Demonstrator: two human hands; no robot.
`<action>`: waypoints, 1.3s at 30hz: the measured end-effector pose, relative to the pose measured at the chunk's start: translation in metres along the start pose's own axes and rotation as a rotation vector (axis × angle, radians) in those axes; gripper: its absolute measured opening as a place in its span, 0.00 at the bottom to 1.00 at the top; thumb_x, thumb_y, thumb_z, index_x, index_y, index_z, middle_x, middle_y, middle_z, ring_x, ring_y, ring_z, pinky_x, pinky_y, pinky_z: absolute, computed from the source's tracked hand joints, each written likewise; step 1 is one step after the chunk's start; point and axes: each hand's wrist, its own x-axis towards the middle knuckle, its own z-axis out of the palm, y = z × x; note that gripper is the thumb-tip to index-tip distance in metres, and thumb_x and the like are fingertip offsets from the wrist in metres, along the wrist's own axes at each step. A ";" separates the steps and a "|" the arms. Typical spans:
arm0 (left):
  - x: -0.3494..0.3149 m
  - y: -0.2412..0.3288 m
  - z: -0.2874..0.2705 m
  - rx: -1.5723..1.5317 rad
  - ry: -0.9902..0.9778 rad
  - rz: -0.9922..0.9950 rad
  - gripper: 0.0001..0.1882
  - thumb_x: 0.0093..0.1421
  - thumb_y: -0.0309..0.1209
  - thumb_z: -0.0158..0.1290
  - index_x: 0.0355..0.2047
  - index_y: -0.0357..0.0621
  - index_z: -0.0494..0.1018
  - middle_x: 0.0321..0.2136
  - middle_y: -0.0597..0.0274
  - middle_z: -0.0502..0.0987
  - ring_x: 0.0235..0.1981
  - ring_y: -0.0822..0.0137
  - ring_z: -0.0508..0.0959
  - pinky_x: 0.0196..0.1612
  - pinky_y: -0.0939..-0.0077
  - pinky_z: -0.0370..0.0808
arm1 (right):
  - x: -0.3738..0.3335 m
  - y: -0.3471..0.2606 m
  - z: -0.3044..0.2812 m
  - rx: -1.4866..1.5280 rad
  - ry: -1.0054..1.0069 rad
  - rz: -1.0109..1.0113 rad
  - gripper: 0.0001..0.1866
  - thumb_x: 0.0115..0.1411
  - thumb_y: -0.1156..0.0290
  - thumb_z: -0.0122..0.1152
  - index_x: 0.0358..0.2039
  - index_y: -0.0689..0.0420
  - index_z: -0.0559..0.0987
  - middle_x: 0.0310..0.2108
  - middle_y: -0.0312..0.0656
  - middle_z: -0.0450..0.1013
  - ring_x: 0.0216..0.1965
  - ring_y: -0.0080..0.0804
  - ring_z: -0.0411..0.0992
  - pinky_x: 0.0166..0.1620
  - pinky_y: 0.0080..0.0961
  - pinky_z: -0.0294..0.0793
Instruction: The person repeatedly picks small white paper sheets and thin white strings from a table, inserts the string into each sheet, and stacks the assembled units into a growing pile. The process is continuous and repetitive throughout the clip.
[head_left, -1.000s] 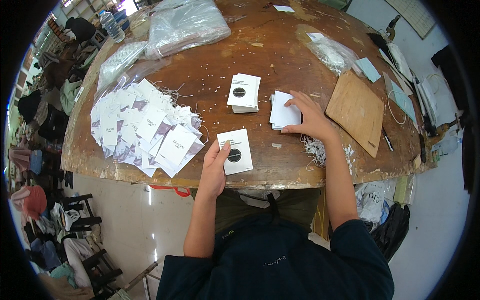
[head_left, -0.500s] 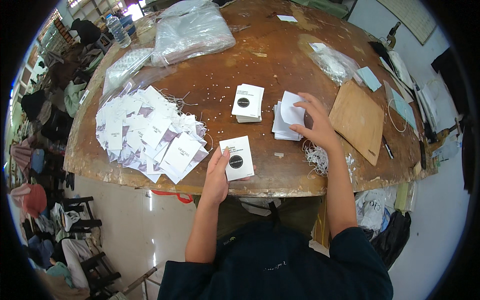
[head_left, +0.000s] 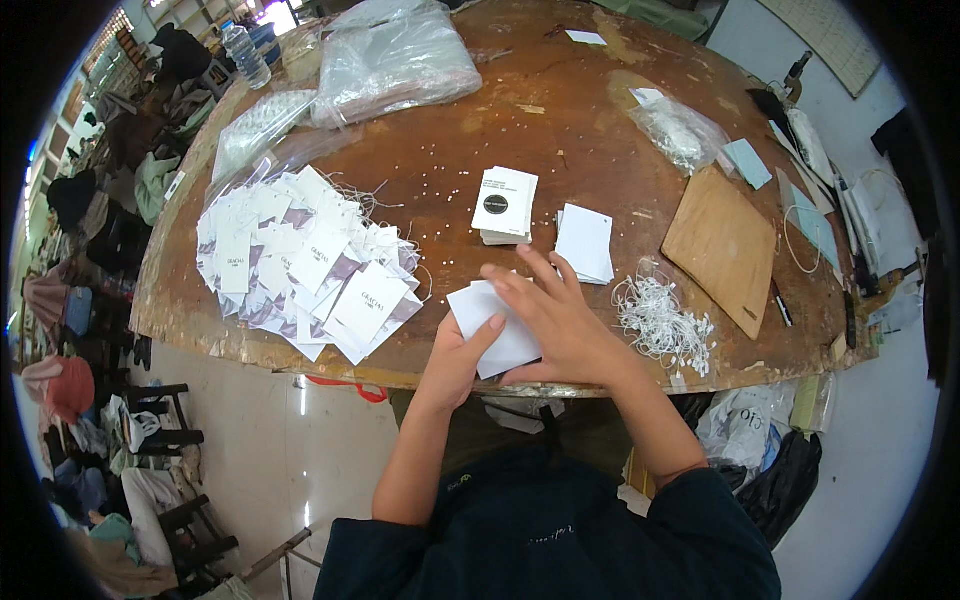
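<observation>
My left hand (head_left: pixel 452 362) holds white cards (head_left: pixel 512 347) near the table's front edge, its thumb lying on the top one. The upper card shows a blank face. Over the right side of these cards, my right hand (head_left: pixel 568 325) grips their edges, thumb low and fingers at the far edge. Just beyond stands a stack of printed cards (head_left: pixel 508 190) with a black circle on the top one. To its right lies a smaller pile of blank-faced cards (head_left: pixel 584 243). A heap of white looped strings (head_left: pixel 660 322) rests right of my right hand.
A big pile of white tags with strings (head_left: pixel 270 265) covers the table's left. Plastic-wrapped packs (head_left: pixel 395 70) and a water bottle (head_left: pixel 245 58) are at the far left. On the right are a wooden board (head_left: pixel 722 245), a clear plastic bag (head_left: pixel 680 135) and a pen (head_left: pixel 781 302).
My right hand has brought a card from the blank-faced pile to the cards in my left hand. The printed face there is now covered by a blank one.
</observation>
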 end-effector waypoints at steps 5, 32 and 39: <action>0.002 0.001 0.005 -0.062 0.013 -0.036 0.19 0.68 0.34 0.51 0.54 0.35 0.69 0.47 0.62 0.76 0.46 0.74 0.75 0.49 0.75 0.73 | -0.004 -0.001 0.024 0.674 0.480 0.484 0.20 0.62 0.65 0.60 0.51 0.63 0.72 0.45 0.42 0.72 0.42 0.27 0.69 0.47 0.24 0.68; 0.002 0.003 0.006 0.001 0.029 -0.023 0.19 0.68 0.34 0.50 0.53 0.32 0.69 0.46 0.59 0.76 0.45 0.73 0.77 0.47 0.76 0.74 | 0.008 -0.017 0.046 1.133 0.621 0.688 0.10 0.67 0.67 0.55 0.35 0.62 0.77 0.28 0.31 0.73 0.29 0.13 0.67 0.33 0.16 0.68; 0.001 0.002 0.007 0.015 0.035 -0.002 0.19 0.68 0.34 0.51 0.53 0.32 0.69 0.46 0.60 0.77 0.44 0.73 0.76 0.47 0.77 0.74 | 0.010 -0.018 0.049 1.130 0.652 0.698 0.10 0.67 0.68 0.55 0.34 0.62 0.77 0.27 0.31 0.72 0.28 0.13 0.66 0.32 0.15 0.67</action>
